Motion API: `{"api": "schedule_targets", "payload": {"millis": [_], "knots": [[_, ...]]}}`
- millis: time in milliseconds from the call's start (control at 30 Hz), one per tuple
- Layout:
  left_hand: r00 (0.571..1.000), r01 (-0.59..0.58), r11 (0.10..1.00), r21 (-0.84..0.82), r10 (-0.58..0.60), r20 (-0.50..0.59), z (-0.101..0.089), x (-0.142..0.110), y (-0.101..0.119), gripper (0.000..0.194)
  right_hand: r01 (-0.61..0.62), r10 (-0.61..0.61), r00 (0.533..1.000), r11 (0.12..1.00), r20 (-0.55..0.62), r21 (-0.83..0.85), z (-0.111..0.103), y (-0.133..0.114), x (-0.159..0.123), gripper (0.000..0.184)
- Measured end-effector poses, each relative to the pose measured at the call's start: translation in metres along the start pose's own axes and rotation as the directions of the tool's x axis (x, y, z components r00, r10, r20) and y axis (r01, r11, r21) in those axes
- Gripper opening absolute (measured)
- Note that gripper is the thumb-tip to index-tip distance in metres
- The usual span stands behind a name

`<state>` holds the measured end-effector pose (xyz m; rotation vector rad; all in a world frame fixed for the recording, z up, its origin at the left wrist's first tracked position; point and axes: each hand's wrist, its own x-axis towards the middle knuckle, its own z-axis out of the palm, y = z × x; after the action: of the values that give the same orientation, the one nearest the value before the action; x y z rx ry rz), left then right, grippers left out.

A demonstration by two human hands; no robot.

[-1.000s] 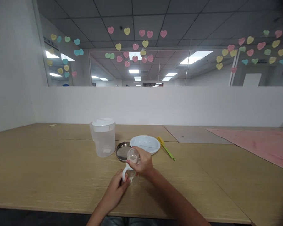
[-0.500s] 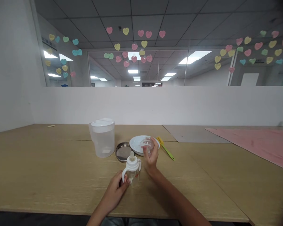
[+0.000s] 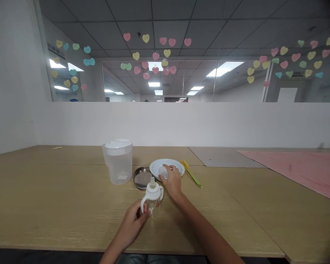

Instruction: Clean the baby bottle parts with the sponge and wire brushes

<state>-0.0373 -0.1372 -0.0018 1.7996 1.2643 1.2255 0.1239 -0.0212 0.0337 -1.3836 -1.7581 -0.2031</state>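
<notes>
A baby bottle (image 3: pixel 153 194) with a white collar, two white handles and a bare teat stands upright near the table's front. My left hand (image 3: pixel 134 220) is closed around its left handle and lower side. Over the white plate (image 3: pixel 154 164), my right hand (image 3: pixel 172 180) has its fingers curled on the clear bottle cap (image 3: pixel 163 171). Whether the cap touches the plate I cannot tell. Just behind the bottle lies a round shallow metal dish (image 3: pixel 142 178), its right edge partly hidden by the teat.
A clear lidded plastic pitcher (image 3: pixel 120 165) stands left of the metal dish. Right of the plate lies a brush (image 3: pixel 192 175) with yellow bristles and a green handle. A pink cloth (image 3: pixel 299 168) covers the right back of the wooden table (image 3: pixel 57 201).
My right hand has lifted the clear cap off the bottle, uncovering the teat, and carried it back onto or above the white plate. My left hand has stayed on the bottle.
</notes>
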Motion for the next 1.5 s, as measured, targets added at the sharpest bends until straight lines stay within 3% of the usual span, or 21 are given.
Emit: {"api": "schedule_targets", "payload": {"millis": [233,567,767,1067,1200,1300,1400,1500], "knots": [[1.0,0.01,1.0,0.017,-0.01,-0.001,0.0,-0.001,0.004,0.028,0.022,-0.017,0.995,0.999,0.097,-0.05,0.002,0.002,0.0,0.045],[1.0,0.007,1.0,0.0,-0.007,0.007,-0.001,-0.001,0.005,0.028,0.007,-0.002,0.996,0.998,0.088,-0.066,0.006,0.007,0.0,0.047],[1.0,0.02,1.0,0.001,-0.02,0.021,-0.001,-0.002,0.008,0.03,0.091,-0.075,0.989,0.988,0.126,-0.128,0.009,0.007,-0.003,0.027],[1.0,-0.004,1.0,0.017,0.004,0.012,-0.001,-0.001,0.005,0.028,0.122,-0.103,0.988,0.979,0.119,-0.163,0.009,0.006,-0.005,0.031],[1.0,0.002,1.0,0.017,-0.002,0.008,-0.001,-0.002,0.007,0.03,0.113,-0.108,0.992,0.99,0.059,-0.081,0.003,0.004,-0.002,0.034],[1.0,0.014,1.0,0.005,-0.014,0.001,-0.001,-0.002,0.009,0.031,0.155,-0.151,0.987,0.983,-0.05,0.102,-0.009,-0.002,-0.001,0.045],[1.0,0.019,1.0,-0.013,-0.019,0.004,-0.001,-0.002,0.007,0.031,0.33,-0.314,0.944,0.876,-0.103,0.352,-0.022,-0.012,-0.006,0.046],[0.999,0.026,0.998,-0.051,-0.029,-0.042,0.0,-0.003,0.003,0.028,0.474,-0.51,0.858,0.734,-0.068,0.487,-0.028,-0.024,-0.016,0.04]]}}
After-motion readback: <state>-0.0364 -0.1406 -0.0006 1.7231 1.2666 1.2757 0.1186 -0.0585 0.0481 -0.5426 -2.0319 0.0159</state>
